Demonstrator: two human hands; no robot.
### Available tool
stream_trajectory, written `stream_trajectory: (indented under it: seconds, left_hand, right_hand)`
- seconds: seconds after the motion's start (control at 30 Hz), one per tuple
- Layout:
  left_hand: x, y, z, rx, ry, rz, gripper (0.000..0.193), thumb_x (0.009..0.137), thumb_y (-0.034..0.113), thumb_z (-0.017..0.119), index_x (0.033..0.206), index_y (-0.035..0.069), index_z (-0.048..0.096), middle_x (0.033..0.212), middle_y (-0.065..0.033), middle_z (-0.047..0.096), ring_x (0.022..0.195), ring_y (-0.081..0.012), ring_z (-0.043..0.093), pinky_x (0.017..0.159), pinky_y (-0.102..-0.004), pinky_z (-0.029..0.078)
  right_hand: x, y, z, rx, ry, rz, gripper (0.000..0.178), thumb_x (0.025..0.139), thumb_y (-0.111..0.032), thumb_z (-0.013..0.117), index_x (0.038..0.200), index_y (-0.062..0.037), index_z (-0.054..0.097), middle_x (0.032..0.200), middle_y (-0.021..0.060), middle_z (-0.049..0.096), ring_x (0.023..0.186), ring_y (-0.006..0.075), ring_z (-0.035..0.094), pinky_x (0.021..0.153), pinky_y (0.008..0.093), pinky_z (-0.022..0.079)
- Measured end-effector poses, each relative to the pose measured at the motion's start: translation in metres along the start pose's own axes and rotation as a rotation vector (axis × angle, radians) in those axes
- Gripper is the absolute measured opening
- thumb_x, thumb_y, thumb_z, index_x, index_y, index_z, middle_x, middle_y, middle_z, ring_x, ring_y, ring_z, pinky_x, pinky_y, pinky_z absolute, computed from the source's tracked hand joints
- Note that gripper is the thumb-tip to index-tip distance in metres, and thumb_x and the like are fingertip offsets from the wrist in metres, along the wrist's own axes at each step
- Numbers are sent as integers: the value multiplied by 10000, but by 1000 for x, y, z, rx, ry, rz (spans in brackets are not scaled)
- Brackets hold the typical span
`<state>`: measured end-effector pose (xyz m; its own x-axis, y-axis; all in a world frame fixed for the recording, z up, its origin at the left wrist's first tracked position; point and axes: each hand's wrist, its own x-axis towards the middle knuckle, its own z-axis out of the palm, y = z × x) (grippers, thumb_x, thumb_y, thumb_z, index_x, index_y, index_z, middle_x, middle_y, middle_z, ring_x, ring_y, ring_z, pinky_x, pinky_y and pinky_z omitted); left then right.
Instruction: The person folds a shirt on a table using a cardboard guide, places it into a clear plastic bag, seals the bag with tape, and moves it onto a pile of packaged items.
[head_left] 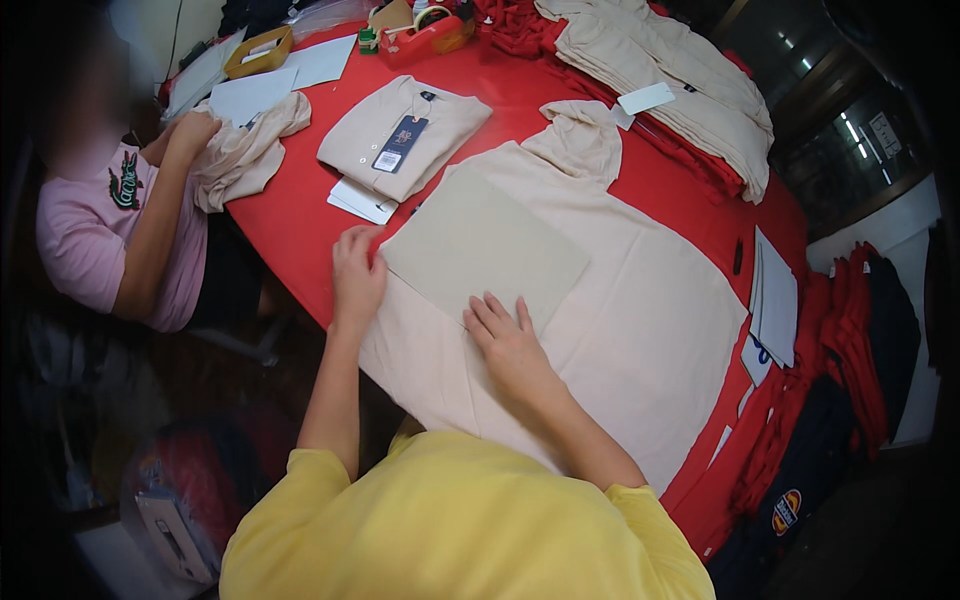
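Note:
A cream short-sleeved shirt (650,330) lies spread across the red table, one sleeve reaching toward the far side. On its upper part rests a flat greyish-beige rectangular board (490,240). My right hand (510,350) lies flat, fingers stretched, over the board's near edge and the fabric beside it. At the board's left corner, my left hand (358,280) has its fingers bent around the shirt's edge; the fingertips are partly hidden. Just beyond the board sits a folded cream buttoned shirt (400,135) with a dark hang tag (400,145) on it.
Across the left side, a person in a pink top (85,225) handles a cream garment (245,155). Stacked cream garments (660,75) stand at the far right. White cards (773,300) lie by the right edge. A red tape dispenser (425,40) and yellow tray (260,52) sit farther back.

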<state>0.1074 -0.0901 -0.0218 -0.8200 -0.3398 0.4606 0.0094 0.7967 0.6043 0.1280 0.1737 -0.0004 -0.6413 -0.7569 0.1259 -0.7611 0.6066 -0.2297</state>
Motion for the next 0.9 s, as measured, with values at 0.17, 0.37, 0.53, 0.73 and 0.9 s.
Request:
stream_trajectory:
  seconds: [0.17, 0.37, 0.53, 0.73, 0.9]
  left_hand:
    - [11, 66, 36, 31, -218, 254, 408, 840, 134, 651, 1245, 126, 606, 1360, -123, 487, 1277, -334, 416, 1060, -472, 344]
    - [17, 59, 83, 215, -289, 228, 528, 908, 409, 576, 1386, 194, 513, 1508, -112, 364, 1422, -351, 248, 1163, -550, 138]
    - [14, 58, 83, 232, -267, 242, 544, 918, 450, 545, 1403, 210, 495, 1518, -104, 356, 1423, -347, 250, 1162, -572, 108]
    - [16, 66, 80, 279, -292, 205, 541, 912, 452, 554, 1402, 230, 496, 1512, -84, 371, 1424, -329, 254, 1150, -619, 69]
    - [17, 67, 80, 261, -311, 175, 544, 908, 454, 559, 1402, 238, 495, 1511, -72, 377, 1427, -317, 251, 1154, -615, 54]
  right_hand:
    - [1, 0, -1, 0, 3, -3, 505, 821, -16, 484, 1324, 30, 493, 1440, 167, 432, 1383, 324, 350, 1101, 632, 232]
    - [0, 4, 1, 36, 16, 3, 497, 822, -13, 487, 1318, 18, 503, 1437, 164, 437, 1384, 321, 351, 1107, 627, 229]
    - [-1, 5, -13, 174, -30, -2, 480, 830, -11, 523, 1310, -20, 530, 1433, 167, 438, 1378, 343, 354, 1112, 619, 234]
    - [-11, 63, -24, 170, 229, 260, 443, 867, -99, 595, 1307, -58, 554, 1460, 177, 410, 1376, 388, 333, 1128, 576, 235]
    - [-12, 76, -18, 0, 221, 430, 493, 897, -256, 630, 1350, -90, 530, 1502, 153, 369, 1412, 366, 274, 1160, 531, 177]
